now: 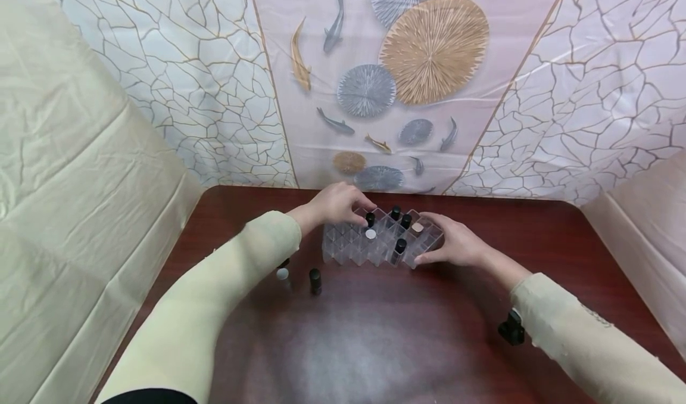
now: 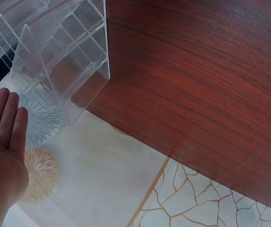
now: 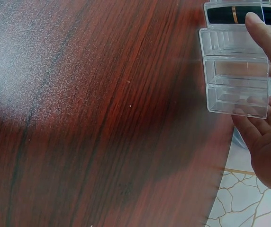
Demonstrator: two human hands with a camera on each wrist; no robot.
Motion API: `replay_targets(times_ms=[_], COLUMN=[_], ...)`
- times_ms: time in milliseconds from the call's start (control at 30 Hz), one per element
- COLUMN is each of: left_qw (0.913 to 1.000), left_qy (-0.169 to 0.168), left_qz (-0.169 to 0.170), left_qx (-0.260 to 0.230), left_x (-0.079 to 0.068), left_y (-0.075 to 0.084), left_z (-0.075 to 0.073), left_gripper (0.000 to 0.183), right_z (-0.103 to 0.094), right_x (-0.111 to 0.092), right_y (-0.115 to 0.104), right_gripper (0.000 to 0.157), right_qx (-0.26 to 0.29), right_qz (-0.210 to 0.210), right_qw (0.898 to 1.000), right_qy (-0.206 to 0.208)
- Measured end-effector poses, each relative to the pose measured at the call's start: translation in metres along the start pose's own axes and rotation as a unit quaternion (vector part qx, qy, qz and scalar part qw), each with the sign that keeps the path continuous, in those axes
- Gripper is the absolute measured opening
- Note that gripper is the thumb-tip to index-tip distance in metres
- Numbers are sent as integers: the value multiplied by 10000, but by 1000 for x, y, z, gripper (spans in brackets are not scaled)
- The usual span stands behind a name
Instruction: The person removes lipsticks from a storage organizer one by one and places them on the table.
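Note:
A clear plastic lipstick organizer point(image 1: 336, 250) with diamond-shaped slots stands near the table's back edge. My left hand point(image 1: 339, 203) reaches over its back left part, thumb and index finger pinching a black-capped lipstick point(image 1: 370, 218) at a slot. My right hand point(image 1: 455, 243) grips the organizer's right end, thumb at the front and fingers behind. Several other lipsticks stand in slots, among them a white-topped one point(image 1: 370, 234), a beige-topped one point(image 1: 417, 228) and a black one point(image 1: 399, 249). In the right wrist view a black lipstick with a gold band point(image 3: 221, 15) shows through the clear wall.
On the dark red wooden table point(image 1: 375, 344), left of the organizer, stand a black lipstick point(image 1: 315, 282) and a white-topped one point(image 1: 282, 274); a dark top beside it is partly hidden by my left forearm. A patterned cloth point(image 1: 316, 148) hangs behind the table.

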State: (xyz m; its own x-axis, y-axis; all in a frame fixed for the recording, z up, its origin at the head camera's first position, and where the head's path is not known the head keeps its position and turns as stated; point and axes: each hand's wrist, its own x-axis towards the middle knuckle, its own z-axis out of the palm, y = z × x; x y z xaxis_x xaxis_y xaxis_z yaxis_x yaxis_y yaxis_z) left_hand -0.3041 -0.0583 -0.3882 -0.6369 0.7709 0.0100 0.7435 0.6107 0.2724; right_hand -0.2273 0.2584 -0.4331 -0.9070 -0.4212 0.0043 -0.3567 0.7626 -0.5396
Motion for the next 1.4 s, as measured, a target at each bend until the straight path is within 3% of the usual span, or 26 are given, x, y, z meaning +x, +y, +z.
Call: replay_targets(times_ms=[367,833,1200,1400], left_qw=[9995,9978,9962,9952], left_qy=[85,217,624,676], left_qz=[-150,-110,-88,-125], left_qx=[-279,-615,-602,-702], left_x=[6,3,-8,-11], left_y=[0,0,6,9], left_z=[13,18,4,-7], left_gripper=[32,24,26,25], right_z=[3,5,2,0], right_x=[-2,-2,0,-1], right_y=[1,0,-1,-2], right_gripper=[107,109,109,108], right_qx=[40,9,-32,8], right_qz=[-107,-44,-60,-96], right_qw=[9999,10000,10000,9999], right_qy=[48,-13,2,32])
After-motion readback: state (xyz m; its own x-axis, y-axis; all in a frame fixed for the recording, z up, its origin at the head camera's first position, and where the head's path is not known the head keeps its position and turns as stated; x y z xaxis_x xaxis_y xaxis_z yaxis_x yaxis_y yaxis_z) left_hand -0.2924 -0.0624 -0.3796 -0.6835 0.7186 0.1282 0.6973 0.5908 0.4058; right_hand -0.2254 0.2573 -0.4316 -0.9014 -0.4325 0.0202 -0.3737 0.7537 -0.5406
